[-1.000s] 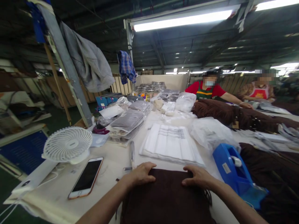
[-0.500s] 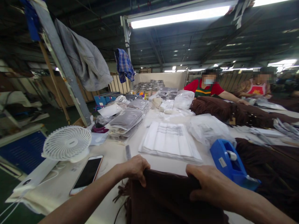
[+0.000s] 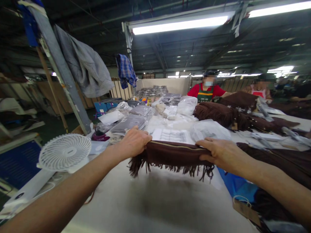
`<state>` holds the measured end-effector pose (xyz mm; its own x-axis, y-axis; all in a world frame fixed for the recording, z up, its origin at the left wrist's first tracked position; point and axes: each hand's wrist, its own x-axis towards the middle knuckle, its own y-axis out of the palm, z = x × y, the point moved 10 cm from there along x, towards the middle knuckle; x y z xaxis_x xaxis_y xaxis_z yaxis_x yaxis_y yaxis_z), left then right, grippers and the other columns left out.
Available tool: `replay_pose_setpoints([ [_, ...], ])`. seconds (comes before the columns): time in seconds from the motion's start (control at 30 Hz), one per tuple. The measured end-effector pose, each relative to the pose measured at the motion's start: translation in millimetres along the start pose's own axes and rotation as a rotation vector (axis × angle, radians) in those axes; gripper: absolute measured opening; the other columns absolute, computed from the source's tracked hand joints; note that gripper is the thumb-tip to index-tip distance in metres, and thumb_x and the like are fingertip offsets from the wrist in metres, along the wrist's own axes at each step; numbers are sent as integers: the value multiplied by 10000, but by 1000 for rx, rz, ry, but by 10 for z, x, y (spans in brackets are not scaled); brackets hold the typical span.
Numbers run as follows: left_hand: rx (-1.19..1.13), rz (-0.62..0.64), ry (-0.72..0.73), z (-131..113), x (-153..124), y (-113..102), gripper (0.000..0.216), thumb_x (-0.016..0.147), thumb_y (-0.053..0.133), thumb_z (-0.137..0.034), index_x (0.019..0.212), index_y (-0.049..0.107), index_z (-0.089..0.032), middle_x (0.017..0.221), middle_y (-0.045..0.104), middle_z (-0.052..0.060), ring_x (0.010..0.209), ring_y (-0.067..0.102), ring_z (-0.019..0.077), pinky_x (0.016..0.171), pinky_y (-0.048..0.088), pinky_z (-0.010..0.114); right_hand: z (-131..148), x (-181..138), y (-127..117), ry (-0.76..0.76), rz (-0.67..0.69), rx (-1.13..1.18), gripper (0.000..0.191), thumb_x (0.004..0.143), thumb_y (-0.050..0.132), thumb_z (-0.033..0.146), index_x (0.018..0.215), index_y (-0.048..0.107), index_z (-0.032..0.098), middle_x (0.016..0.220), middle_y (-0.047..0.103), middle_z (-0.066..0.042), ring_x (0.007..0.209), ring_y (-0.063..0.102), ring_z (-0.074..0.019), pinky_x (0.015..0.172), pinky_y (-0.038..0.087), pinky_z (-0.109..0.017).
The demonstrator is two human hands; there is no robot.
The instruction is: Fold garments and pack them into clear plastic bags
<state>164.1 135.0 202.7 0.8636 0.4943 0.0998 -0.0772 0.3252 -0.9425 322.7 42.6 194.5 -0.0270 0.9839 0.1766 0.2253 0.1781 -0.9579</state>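
Observation:
A folded dark brown fringed fabric piece (image 3: 173, 156) with a zipper along its top edge is raised above the white table (image 3: 145, 207). My left hand (image 3: 133, 142) grips its left end and my right hand (image 3: 220, 152) grips its right end. Brown fringe hangs down from its underside. Just beyond it lies a stack of white printed plastic bags (image 3: 173, 136).
A small white fan (image 3: 64, 153) stands at the left. Packed grey garments in clear bags (image 3: 130, 123) lie beyond. A blue tape dispenser (image 3: 234, 184) sits at the right, partly hidden. More brown fabric (image 3: 218, 113) is piled at the right. Two people work across the table.
Both hands gripped the brown fabric that lay flat on the table and lifted it up and forward. The phone is out of sight behind my left arm.

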Motion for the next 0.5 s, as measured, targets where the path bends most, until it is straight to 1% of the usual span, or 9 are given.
replay_pose_setpoints([
  [0.1, 134, -78, -2, -32, -25, -21, 136, 820, 471, -122, 818, 604, -148, 800, 615, 70, 797, 573, 221, 735, 355, 362, 72, -40, -23, -36, -133, -106, 189, 792, 593, 217, 981, 587, 210, 789, 583, -23, 728, 581, -183, 569, 365, -255],
  [0.17, 250, -169, 18, -156, -154, 81, 200, 850, 412, -107, 914, 600, -130, 813, 606, 91, 789, 565, 238, 686, 374, 363, 231, -188, 41, -90, -281, -178, 271, 783, 532, 99, 1043, 576, 163, 755, 568, -33, 702, 560, -181, 581, 383, -268],
  [0.2, 298, -226, 34, -249, -259, 170, 241, 859, 381, -96, 986, 585, -117, 832, 604, 101, 785, 562, 241, 666, 381, 362, 340, -303, 119, -118, -357, -207, 336, 769, 487, 40, 1086, 558, 126, 745, 561, -41, 687, 547, -184, 592, 395, -282],
  [0.27, 343, -332, 66, -469, -535, 433, 369, 843, 324, -26, 1152, 510, -101, 903, 605, 115, 815, 560, 225, 689, 393, 356, 578, -589, 374, -152, -481, -243, 439, 762, 395, -17, 1187, 486, 44, 739, 546, -59, 660, 522, -191, 599, 410, -316],
  [0.3, 335, -384, 87, -594, -696, 588, 409, 837, 301, -7, 1183, 489, -116, 950, 602, 112, 844, 557, 215, 719, 394, 353, 685, -726, 566, -155, -490, -230, 474, 763, 357, -29, 1225, 448, 25, 739, 540, -60, 653, 513, -187, 614, 419, -325],
  [0.33, 314, -404, 109, -716, -851, 773, 421, 838, 298, -9, 1200, 477, -130, 997, 597, 110, 868, 552, 212, 738, 390, 354, 792, -855, 776, -161, -476, -204, 484, 770, 332, -29, 1240, 434, 23, 726, 532, -53, 640, 503, -177, 612, 421, -318],
  [0.4, 242, -478, 138, -931, -1159, 1074, 419, 835, 293, -13, 1166, 509, -153, 975, 610, 85, 851, 545, 202, 772, 372, 362, 1005, -1086, 1162, -201, -445, -151, 474, 791, 311, -21, 1242, 441, 44, 712, 521, -37, 637, 496, -157, 617, 424, -292],
  [0.43, 188, -524, 156, -1018, -1299, 1184, 422, 829, 290, -4, 1135, 533, -162, 938, 621, 70, 849, 540, 195, 782, 363, 355, 1050, -1170, 1304, -176, -439, -145, 473, 797, 306, -22, 1241, 445, 60, 687, 509, -23, 628, 490, -152, 622, 424, -295],
  [0.5, 119, -494, 152, -1095, -1450, 1425, 447, 828, 297, 6, 1154, 535, -185, 965, 630, 48, 887, 531, 185, 822, 345, 348, 1101, -1282, 1464, -153, -451, -113, 466, 823, 272, -3, 1257, 429, 61, 659, 493, -14, 617, 486, -154, 619, 420, -306],
])
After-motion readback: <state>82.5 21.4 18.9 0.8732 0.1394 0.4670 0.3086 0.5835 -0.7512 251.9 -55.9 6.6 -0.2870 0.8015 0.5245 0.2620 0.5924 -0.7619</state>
